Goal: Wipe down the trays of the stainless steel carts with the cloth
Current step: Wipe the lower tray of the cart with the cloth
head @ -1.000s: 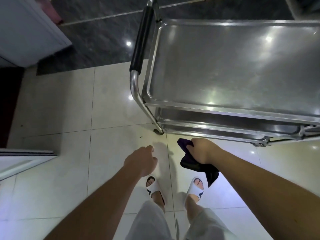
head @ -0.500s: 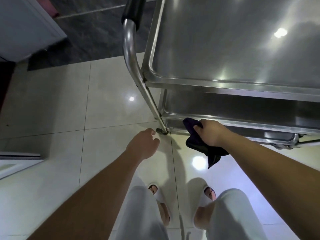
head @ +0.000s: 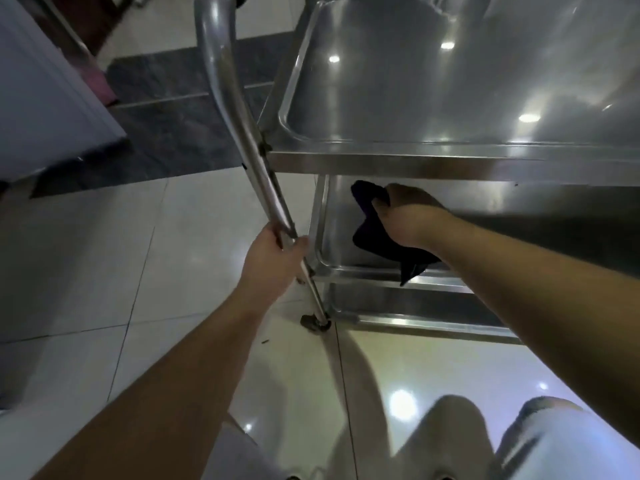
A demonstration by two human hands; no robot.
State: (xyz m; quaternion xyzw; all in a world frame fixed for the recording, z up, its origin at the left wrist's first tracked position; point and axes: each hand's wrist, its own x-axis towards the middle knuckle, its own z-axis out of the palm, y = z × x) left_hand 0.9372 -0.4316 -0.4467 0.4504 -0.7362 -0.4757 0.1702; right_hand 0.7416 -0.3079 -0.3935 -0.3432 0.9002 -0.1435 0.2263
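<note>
Gripping the cart leg (head: 273,199) with our left hand (head: 273,261), our right hand (head: 405,216) presses the dark cloth (head: 374,237) on the middle tray (head: 322,237), no writing readable

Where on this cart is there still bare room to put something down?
The top tray lies bare across all that shows. The middle tray is crowded at its near left corner, where the right hand presses the dark cloth. The left hand grips the frame tube.
</note>
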